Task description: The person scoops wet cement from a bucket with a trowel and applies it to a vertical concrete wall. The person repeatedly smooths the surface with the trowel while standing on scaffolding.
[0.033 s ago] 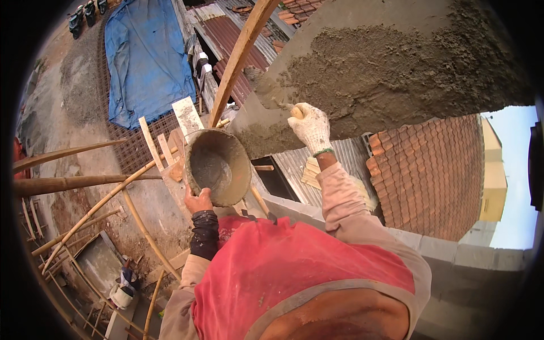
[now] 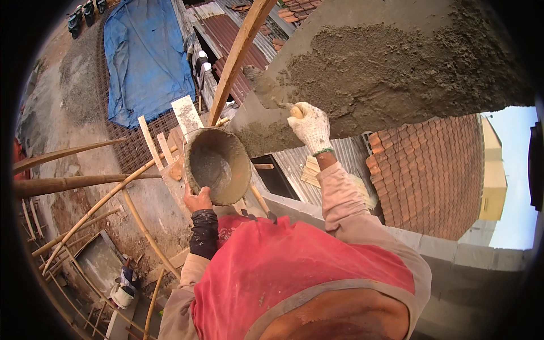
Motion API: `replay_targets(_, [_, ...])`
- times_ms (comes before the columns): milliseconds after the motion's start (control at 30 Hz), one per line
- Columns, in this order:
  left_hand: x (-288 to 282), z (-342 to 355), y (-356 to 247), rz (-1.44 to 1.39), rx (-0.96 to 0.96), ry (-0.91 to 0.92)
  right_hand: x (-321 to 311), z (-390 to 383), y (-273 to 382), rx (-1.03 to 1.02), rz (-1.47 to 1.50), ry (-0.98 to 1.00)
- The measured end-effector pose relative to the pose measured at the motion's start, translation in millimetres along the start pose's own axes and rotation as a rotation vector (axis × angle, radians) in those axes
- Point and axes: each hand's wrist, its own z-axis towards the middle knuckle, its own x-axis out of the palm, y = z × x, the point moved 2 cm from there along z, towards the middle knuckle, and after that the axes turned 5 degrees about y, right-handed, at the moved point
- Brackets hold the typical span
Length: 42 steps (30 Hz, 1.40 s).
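The left hand point(image 2: 198, 200) grips the bucket point(image 2: 241, 170) at its seven o'clock edge; the bucket sits at nine o'clock from centre. Toward one o'clock, the gloved right hand point(image 2: 313, 129) is wrapped around a pale handle point(image 2: 296, 113), before the mortar-coated wall point(image 2: 368, 73).

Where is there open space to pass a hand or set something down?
A hand could probably pass between the bucket and the gloved right hand. Below, fairly bare ground lies between the wire mesh and the upper wooden pole. Left of the bucket is crowded with planks and bamboo poles.
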Motion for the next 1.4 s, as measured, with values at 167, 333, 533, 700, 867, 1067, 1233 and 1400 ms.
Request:
replay_targets(167, [8.3, 17.2, -19.7, 0.017, -0.061, 0.066, 10.2, 22.8, -8.2, 0.018, 0.025, 0.026])
replay_targets(333, [5.7, 12.5, -45.6, -0.069, -0.068, 0.160, 3.0, 39.2, -1.8, 0.038, 0.084, 0.131])
replay_targets(533, [5.7, 11.1, -43.5, 0.001, -0.055, 0.146, 7.7, 50.2, -5.3, 0.012, -0.001, 0.009])
replay_targets(700, [3.1, 11.8, -30.3, -0.015, -0.101, 0.156, 2.8, 58.3, 8.0, -0.009, -0.074, -0.078])
replay_targets(867, [4.9, 19.8, -21.4, 0.023, -0.087, 0.145, 2.9, 72.4, 17.0, -0.047, -0.005, -0.020])
replay_targets(1067, [6.1, 23.6, -25.4, 0.070, -0.108, 0.131, -49.3, 86.7, -23.9, 0.117, 0.722, 0.100])
replay_targets(1233, [25.1, 26.2, -42.8, 0.119, -0.081, 0.184, -230.1, -38.6, -12.3, -0.072, 0.689, -0.410])
replay_targets(1400, [54.3, 33.0, -51.3, 0.100, -0.013, 0.305, -209.7, -103.2, -11.9, -0.002, 0.275, -0.306])
